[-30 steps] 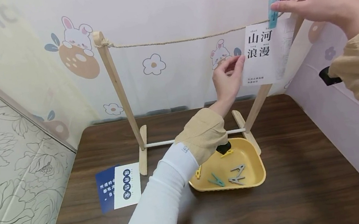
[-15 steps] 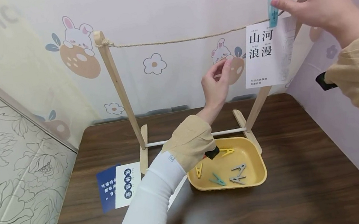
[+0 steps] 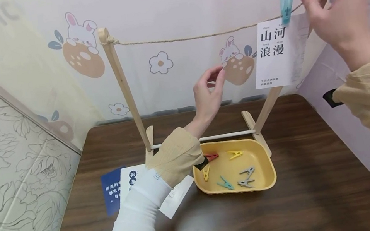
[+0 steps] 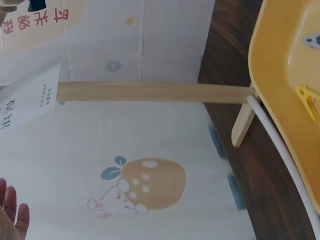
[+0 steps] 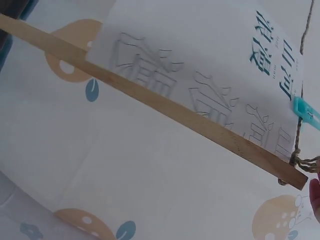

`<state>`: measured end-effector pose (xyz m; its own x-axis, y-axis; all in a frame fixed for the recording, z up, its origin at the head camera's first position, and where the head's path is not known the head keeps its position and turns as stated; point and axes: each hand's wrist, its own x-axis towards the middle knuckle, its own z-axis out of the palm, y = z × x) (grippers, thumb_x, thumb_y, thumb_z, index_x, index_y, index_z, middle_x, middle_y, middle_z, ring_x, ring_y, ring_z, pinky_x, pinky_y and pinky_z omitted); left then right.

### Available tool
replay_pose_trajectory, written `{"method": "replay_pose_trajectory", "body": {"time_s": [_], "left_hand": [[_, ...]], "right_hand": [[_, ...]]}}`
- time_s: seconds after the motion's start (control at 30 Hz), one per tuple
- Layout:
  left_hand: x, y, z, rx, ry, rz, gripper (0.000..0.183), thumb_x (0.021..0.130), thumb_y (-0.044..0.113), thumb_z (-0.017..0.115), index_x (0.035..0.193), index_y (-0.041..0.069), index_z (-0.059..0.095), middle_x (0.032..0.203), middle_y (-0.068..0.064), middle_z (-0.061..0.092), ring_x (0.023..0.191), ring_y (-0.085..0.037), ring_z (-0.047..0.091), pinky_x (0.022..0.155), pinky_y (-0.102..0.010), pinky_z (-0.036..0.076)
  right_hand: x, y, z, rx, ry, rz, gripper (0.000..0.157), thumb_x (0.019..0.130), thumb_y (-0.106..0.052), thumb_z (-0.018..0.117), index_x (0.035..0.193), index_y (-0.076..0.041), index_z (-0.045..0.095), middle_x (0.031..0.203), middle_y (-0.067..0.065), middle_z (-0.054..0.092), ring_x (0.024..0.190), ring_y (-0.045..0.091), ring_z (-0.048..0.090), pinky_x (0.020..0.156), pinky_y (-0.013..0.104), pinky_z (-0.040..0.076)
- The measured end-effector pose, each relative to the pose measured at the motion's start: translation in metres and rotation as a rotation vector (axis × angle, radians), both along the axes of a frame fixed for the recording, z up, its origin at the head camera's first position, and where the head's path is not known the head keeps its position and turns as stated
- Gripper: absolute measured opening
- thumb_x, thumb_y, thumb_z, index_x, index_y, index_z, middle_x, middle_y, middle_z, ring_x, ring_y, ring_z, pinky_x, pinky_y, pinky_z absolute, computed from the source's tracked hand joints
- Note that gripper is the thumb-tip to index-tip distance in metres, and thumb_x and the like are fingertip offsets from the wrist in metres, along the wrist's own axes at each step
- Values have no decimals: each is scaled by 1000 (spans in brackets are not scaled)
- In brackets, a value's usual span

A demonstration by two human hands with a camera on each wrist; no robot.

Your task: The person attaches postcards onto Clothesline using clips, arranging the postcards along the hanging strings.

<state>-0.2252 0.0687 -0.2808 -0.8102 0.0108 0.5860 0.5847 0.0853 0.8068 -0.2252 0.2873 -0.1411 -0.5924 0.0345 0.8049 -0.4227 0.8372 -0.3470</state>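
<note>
A light-blue clothespin (image 3: 286,6) clips a white card (image 3: 271,67) with black characters to a twine line (image 3: 168,41); the right wrist view shows the clothespin (image 5: 303,107) across the line at the card's top edge. Just right of it, my right hand (image 3: 343,12) is apart from the clothespin, thumb and fingers loosely bent and holding nothing. My left hand (image 3: 207,95) hovers left of the hanging card, its fingers relaxed, nothing between them. In the left wrist view, only some fingertips (image 4: 22,220) show at the lower left, below the card (image 4: 37,95).
Wooden posts (image 3: 125,92) hold the line. A yellow basket (image 3: 227,168) with several clothespins stands on the dark table (image 3: 300,194). On the left lie a blue card (image 3: 111,191) and a white card (image 3: 126,174); another white card (image 3: 178,198) lies partly under my left forearm.
My right hand has let go of the clothespin and moved right. My left hand has let go of the card's edge and drawn back left. The card stays hanging.
</note>
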Motion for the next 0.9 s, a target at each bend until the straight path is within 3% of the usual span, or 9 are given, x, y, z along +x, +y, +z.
{"method": "replay_pose_trajectory", "body": {"time_s": [0.2, 0.37, 0.43, 0.57, 0.77, 0.9], "left_hand": [[8, -18, -5, -70, 35, 8, 21, 89, 12, 54, 105, 0, 59, 89, -7, 61, 82, -11, 53, 72, -19, 42], [16, -31, -13, -85, 71, 13, 20, 88, 11, 55, 104, -1, 58, 89, -8, 60, 82, -13, 53, 73, -23, 43], [19, -37, -15, -93, 79, 17, 20, 87, 10, 55, 104, -2, 58, 90, -9, 60, 83, -14, 53, 73, -25, 43], [26, -50, -19, -116, 62, 13, 22, 88, 12, 55, 105, -1, 57, 92, -9, 60, 84, -14, 53, 73, -25, 44], [37, -69, -27, -208, 21, 21, 19, 87, 12, 57, 102, 0, 59, 91, -7, 60, 83, -14, 54, 71, -32, 46], [46, -78, -33, -295, -24, 21, 19, 86, 13, 58, 101, 2, 60, 89, -5, 59, 81, -12, 54, 71, -30, 46]], "right_hand": [[8, 1, -6, 37, 144, 16, 26, 86, -23, 51, 95, -4, 68, 83, -37, 39, 86, -15, 40, 73, 10, 33], [16, -5, -14, -61, 169, 23, 19, 82, -20, 56, 89, -10, 70, 82, -30, 48, 82, -9, 48, 71, 10, 36], [20, -7, -19, -92, 178, 35, 18, 81, -17, 56, 88, -7, 70, 82, -26, 52, 81, -7, 49, 69, 10, 36], [29, -12, -29, -83, 206, 64, 20, 81, -15, 55, 88, -1, 69, 83, -13, 60, 78, -7, 49, 66, 10, 34], [47, -20, -49, -80, 215, 84, 21, 80, -15, 57, 88, 1, 68, 83, -12, 61, 75, -8, 48, 66, 11, 34], [59, -27, -64, -95, 209, 102, 20, 79, -14, 58, 86, 2, 68, 80, 4, 64, 76, -7, 48, 66, 11, 33]]}}
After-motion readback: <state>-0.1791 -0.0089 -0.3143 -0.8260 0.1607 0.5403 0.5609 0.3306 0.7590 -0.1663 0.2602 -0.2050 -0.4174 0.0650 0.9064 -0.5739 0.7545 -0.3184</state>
